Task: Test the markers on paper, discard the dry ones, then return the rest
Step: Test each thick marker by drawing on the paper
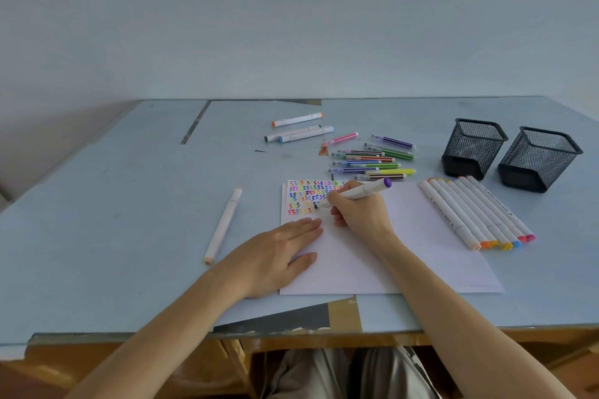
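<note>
**Purple-capped marker under test on the sheet**

Blue tabletop [129, 191] carries the work. A white marker with a purple cap [363, 192] is pinched in the curled fingers of the right hand [359, 214], its tip set on the paper [405, 236] beside rows of coloured squiggles [312, 196]. The left hand [278, 253] is pressed flat, fingers straight, on the sheet's left edge. Fresh ink could be smeared by the writing palm; untested markers [476, 214], lying right, could be nudged toward the mesh cups [473, 147].
</note>
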